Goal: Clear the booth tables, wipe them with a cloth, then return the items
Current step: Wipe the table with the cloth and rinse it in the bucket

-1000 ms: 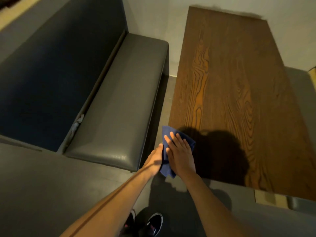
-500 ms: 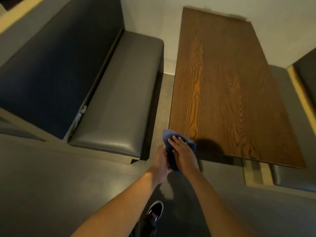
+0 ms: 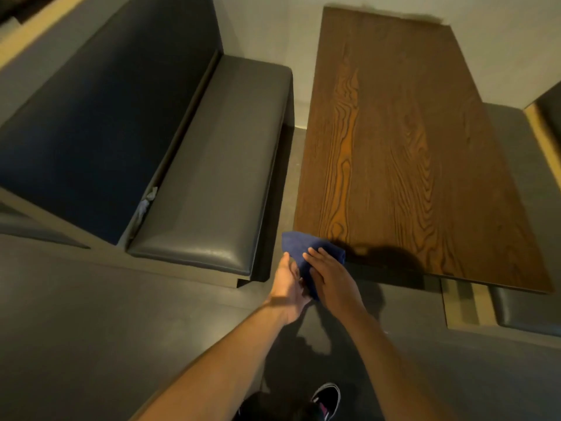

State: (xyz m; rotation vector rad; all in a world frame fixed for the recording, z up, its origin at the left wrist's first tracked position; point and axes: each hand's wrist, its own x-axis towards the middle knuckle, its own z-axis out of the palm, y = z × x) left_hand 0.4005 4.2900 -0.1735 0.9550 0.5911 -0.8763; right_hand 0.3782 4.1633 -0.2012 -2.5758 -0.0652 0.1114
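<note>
The right hand (image 3: 329,276) lies flat on a dark blue cloth (image 3: 299,247), fingers straight and close together, pressing the fabric from above. The left hand (image 3: 287,288) comes in from the side, fingers loosely bent around the cloth's lower edge, thumb up against the fabric; how firmly it grips cannot be told from here. The cloth looks soft and folded, a rumpled wedge held between the 2 hands just off the near left corner of the counter (image 3: 409,153), its far tip overlapping that corner's edge.

The counter is a long rectangle of dark brown wood with bold, wavy grain, one orange streak running along its left side. A shadow of the hands falls across its near end.

To the left stands a booth bench (image 3: 212,165) with a smooth grey padded seat, rounded at the edges, and a dark blue backrest. A crumpled pale scrap (image 3: 145,202) sits in the crack between seat and back. The floor (image 3: 91,329) is matte grey. One black shoe (image 3: 326,396) shows at the bottom.
</note>
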